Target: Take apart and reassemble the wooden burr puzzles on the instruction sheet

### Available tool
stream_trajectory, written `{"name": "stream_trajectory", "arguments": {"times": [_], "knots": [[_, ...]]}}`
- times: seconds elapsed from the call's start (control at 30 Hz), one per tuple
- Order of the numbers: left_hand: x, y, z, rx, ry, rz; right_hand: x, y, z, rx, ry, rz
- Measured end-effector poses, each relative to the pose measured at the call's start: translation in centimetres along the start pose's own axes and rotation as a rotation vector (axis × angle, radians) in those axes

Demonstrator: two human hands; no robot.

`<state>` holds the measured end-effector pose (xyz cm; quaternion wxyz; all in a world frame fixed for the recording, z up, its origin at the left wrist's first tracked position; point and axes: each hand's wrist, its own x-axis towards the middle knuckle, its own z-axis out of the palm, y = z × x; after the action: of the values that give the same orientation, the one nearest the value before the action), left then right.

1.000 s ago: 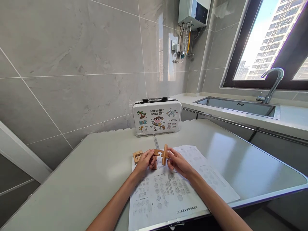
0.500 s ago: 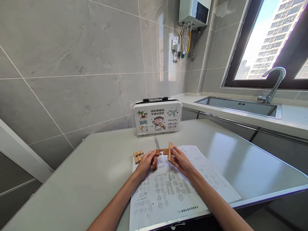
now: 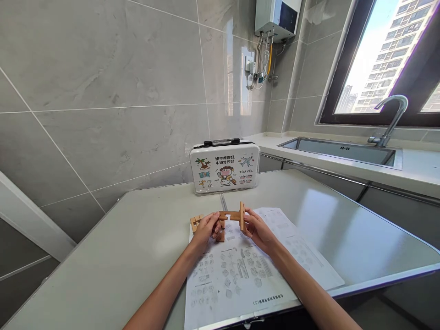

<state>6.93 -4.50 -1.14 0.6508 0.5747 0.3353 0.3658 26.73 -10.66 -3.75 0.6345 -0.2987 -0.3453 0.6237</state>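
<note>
Between my hands is a notched wooden puzzle piece [image 3: 234, 215], lying crosswise above the paper. My left hand [image 3: 207, 228] pinches its left end. My right hand [image 3: 256, 229] grips an upright wooden puzzle bar [image 3: 242, 216], which meets the notched piece's right end; I cannot tell whether they interlock. Another wooden block [image 3: 221, 236] shows just below my left fingers, and whether it is held or resting is unclear. Behind my left hand sits a small wooden puzzle assembly [image 3: 195, 222], partly hidden by that hand. Under both hands lies a printed instruction sheet [image 3: 237, 279] with small diagrams.
A white carry case [image 3: 225, 169] with cartoon prints stands at the back of the pale table [image 3: 120, 256], near the tiled wall. To the right are a counter with a sink [image 3: 338, 151] and a faucet [image 3: 392, 121]. A water heater [image 3: 277, 18] hangs above.
My left hand has shifted slightly left along the notched piece, exposing more of it. The wooden block below my left fingers also shows more. My right hand has barely moved.
</note>
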Motion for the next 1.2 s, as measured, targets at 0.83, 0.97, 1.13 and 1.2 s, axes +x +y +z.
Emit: {"name": "stream_trajectory", "arguments": {"times": [0.83,0.97,1.13,1.2], "knots": [[1.3,-0.8,-4.1,1.106,0.317,0.474,0.0,2.5,0.3,-1.171,0.206,-0.202],[1.6,-1.9,-4.8,1.287,0.247,0.477,-0.2,2.4,0.4,-1.278,0.201,-0.191],[1.8,-2.7,-5.1,1.358,0.284,0.489,-0.1,2.7,0.2,-1.312,0.194,-0.19],[1.7,-2.8,-4.9,1.368,0.288,0.488,0.0,2.8,0.1,-1.313,0.187,-0.19]]}}
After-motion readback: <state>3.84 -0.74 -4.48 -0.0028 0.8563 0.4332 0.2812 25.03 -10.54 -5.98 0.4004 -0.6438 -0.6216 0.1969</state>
